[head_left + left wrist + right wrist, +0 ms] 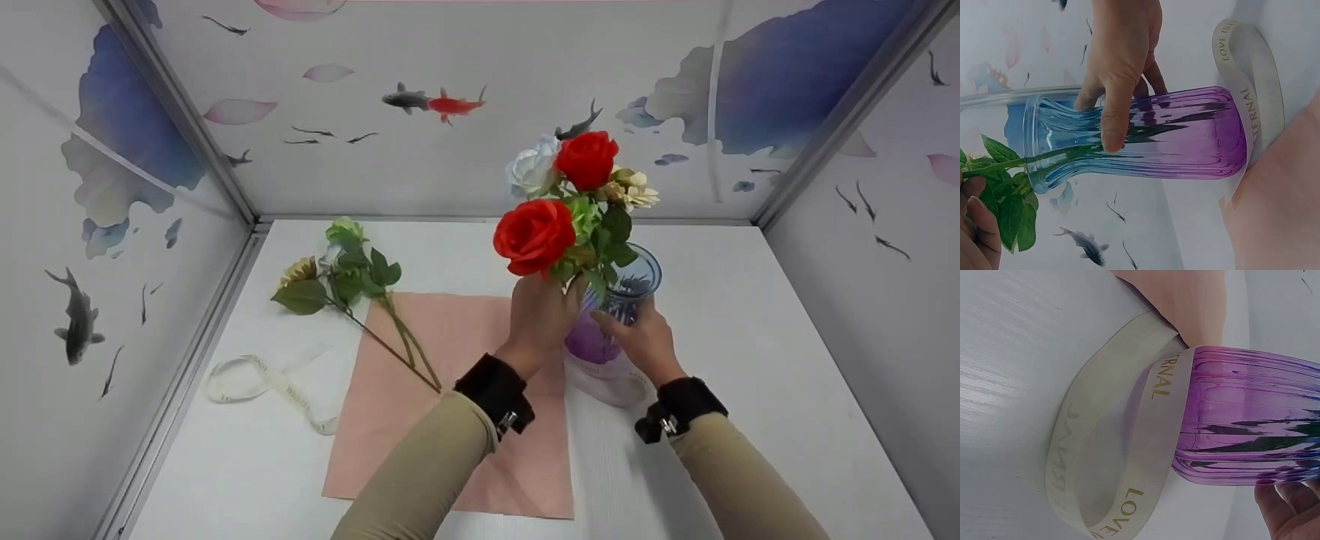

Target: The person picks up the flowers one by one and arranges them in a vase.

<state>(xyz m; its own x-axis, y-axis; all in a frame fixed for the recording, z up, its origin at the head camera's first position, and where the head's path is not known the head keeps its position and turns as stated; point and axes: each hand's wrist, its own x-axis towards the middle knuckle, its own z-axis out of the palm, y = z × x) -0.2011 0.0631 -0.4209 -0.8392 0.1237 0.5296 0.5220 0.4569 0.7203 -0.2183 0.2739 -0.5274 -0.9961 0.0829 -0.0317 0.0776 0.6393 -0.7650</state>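
My left hand grips the stems of a bunch of artificial flowers. In the bunch are a front red rose, a second red rose, a pale bluish-white bloom and a cream flower. My right hand holds the ribbed glass vase, thumb across its side. Blue at the flared mouth, the vase fades to purple at the base. Green stems run from the left fingers into the mouth; dark stem ends show through the glass.
A pink paper sheet lies on the white table. Across its left edge rest several more flowers with long stems. One lettered ribbon lies at left; another ribbon loops by the vase base. Printed walls enclose the table.
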